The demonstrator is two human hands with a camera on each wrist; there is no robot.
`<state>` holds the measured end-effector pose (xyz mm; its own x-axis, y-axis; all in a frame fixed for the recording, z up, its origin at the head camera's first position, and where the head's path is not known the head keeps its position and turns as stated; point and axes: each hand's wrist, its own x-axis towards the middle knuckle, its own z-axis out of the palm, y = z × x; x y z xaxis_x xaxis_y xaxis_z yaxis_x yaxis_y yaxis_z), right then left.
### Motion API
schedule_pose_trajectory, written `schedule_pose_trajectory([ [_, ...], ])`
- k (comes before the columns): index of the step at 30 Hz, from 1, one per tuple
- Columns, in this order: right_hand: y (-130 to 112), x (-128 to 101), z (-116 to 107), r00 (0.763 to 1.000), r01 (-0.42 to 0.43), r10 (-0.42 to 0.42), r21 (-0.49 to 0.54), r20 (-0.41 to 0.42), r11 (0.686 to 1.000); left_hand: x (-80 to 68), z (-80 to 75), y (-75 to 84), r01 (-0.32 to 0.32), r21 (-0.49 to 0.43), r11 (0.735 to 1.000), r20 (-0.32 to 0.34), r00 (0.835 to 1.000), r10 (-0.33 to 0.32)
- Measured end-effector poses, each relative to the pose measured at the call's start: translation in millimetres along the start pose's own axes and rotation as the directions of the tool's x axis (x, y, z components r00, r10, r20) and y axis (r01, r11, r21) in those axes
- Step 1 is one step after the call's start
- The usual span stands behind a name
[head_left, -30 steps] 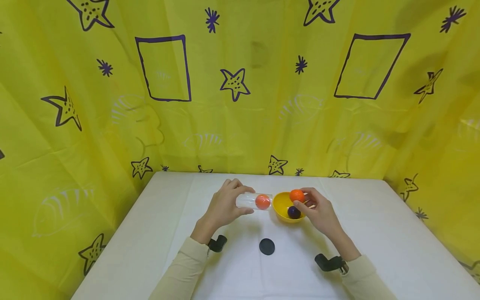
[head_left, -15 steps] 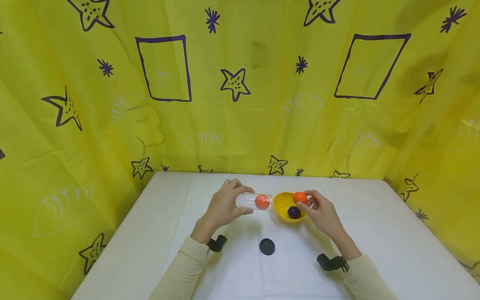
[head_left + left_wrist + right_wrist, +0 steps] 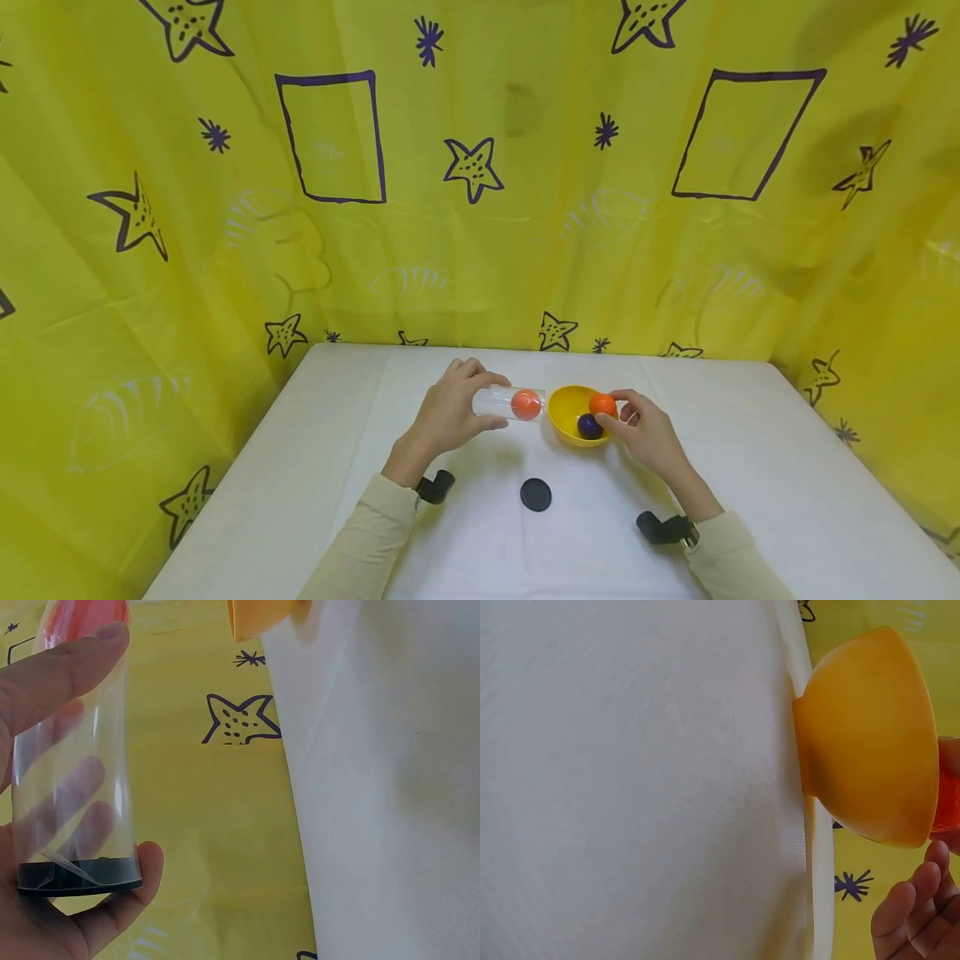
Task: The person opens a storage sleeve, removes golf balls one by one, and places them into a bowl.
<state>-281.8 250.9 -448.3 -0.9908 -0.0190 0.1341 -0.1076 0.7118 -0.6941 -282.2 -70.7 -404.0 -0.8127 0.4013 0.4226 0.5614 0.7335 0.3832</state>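
Observation:
My left hand grips a clear plastic tube held on its side, its mouth facing right. An orange-red ball sits inside near that mouth, and a black cap closes the other end. My right hand pinches an orange ball between thumb and fingers at the right rim of a yellow bowl. Inside the bowl lies a dark purple ball. In the right wrist view, the bowl's side hides most of the pinched ball.
On the white table, a black round lid lies flat in front of the bowl. A yellow patterned curtain hangs behind the table and along its sides. Each wrist wears a black camera mount.
My right hand has shifted slightly right and down with the orange ball, from over the bowl to its right rim. The left hand and tube stay nearly still.

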Motion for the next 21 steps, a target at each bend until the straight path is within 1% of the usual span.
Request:
schedule_pose_trajectory([
  [5,1.1,-0.6,0.5,1.000,-0.017,0.017,0.003,0.006,1.000,0.0,0.0,1.1,0.004,-0.011,1.000,0.002,1.000,-0.004],
  [12,1.9,0.1,0.7,0.999,-0.039,0.039,0.022,0.024,0.999,0.0,0.8,0.6,-0.003,-0.027,1.000,-0.011,1.000,0.002],
  [21,2.2,0.6,-0.6,0.999,-0.041,0.041,0.024,0.014,0.999,-0.1,0.9,1.7,0.004,-0.015,1.000,0.007,1.000,-0.004],
])
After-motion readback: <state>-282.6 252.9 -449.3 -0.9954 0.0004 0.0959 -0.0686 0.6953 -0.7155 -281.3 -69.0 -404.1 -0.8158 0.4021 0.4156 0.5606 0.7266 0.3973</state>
